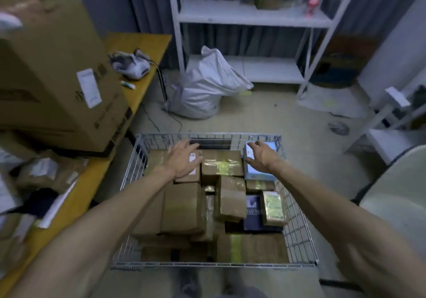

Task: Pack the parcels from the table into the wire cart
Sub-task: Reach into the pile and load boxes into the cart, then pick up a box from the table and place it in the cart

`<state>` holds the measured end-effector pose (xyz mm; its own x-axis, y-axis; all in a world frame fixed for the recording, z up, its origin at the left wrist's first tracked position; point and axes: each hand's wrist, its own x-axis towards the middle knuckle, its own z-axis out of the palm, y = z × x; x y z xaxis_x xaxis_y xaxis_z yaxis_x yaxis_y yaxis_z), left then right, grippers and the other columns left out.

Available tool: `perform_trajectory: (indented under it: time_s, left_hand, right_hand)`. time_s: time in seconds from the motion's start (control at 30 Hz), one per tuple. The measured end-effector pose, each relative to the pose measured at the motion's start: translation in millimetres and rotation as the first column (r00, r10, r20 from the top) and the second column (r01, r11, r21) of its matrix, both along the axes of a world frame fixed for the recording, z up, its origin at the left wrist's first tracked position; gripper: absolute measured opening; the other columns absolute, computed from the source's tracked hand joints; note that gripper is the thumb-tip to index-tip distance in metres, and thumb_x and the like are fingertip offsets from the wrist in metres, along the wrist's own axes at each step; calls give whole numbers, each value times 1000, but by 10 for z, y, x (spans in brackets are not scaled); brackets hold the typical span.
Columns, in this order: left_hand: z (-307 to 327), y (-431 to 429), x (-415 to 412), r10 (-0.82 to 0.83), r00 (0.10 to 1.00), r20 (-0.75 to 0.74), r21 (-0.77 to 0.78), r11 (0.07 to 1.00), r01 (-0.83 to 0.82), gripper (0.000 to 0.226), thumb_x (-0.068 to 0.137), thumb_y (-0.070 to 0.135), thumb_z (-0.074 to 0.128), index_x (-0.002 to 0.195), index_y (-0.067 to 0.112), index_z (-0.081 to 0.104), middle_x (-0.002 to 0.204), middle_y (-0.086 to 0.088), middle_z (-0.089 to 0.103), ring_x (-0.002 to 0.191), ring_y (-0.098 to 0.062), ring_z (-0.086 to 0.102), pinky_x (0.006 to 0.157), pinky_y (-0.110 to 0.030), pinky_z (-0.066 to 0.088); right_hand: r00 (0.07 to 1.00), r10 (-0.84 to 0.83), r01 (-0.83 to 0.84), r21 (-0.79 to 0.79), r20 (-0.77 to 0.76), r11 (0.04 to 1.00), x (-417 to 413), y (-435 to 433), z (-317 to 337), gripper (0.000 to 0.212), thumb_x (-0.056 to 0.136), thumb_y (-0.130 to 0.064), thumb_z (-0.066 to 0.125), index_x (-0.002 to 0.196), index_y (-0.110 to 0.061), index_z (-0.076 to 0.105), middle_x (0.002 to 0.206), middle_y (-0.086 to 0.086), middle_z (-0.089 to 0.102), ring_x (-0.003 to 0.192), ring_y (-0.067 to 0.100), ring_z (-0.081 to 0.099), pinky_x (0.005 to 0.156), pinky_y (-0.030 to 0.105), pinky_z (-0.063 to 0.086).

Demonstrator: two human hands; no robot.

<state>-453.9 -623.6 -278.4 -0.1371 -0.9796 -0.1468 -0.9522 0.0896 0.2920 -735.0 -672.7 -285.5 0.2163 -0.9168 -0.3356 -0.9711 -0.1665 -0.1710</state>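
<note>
Room: white shelving point(253, 17); yellow counter point(143, 42) on the left, carrying a large carton point(53, 74)
Wire cart point(299, 219): centre floor; full of parcels point(182, 208)
Left grip point(184, 159): released, spread above a far brown parcel point(187, 178)
Right grip point(260, 157): released, over the blue box point(260, 176)

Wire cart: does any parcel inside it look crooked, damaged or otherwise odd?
Yes. In the wire cart, one brown parcel near the middle lies tilted across its neighbours, and its wrapping looks creased and dented. The other parcels are stacked loosely, not in level rows. Nothing appears spilled.
</note>
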Motion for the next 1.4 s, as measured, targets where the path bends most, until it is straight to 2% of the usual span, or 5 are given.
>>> perform_trajectory:
  time_s: [0.17,0.3,0.73,1.13,1.4]
  left_hand:
    - [502,334,348,187,982,38,-58,981,-184,61,98,55,45,150,26,37,161,-8,23,148,-25,21,121,-46,11]
    - [893,714,658,384,921,62,-111,920,-376,63,99,56,43,152,23,34,163,-4,19,149,-23,17,120,-49,12]
    - [1964,2547,1720,803,592,63,-256,587,-768,71,89,58,50,149,24,36,159,-7,24,145,-29,26,117,-47,23]
    - [2280,4142,2990,916,386,110,-328,400,-856,69,95,53,52,152,23,29,162,-12,17,145,-33,27,118,-47,23]
    - [2240,4760,3921,922,374,102,-298,387,-873,69,95,53,51,153,23,28,161,-15,17,143,-36,30,117,-49,25]
  right_hand:
    - [980,193,-191,-53,44,980,438,-255,505,67,96,-42,58,150,-13,34,144,19,40,127,37,47,105,41,41]
    - [924,376,-364,-133,72,922,868,-272,879,68,97,-49,53,152,-16,31,150,18,34,135,35,39,111,44,36]
    - [653,743,-670,-344,149,658,2570,324,1954,67,94,-46,57,149,-18,34,143,16,41,132,37,41,105,45,40]
    - [522,844,-745,-416,125,522,4333,1526,2361,71,97,-46,52,155,-17,22,150,16,31,136,36,36,108,51,39]
    - [512,851,-741,-443,113,505,5264,2101,2483,71,97,-43,53,155,-16,22,151,18,30,138,37,31,109,51,37]
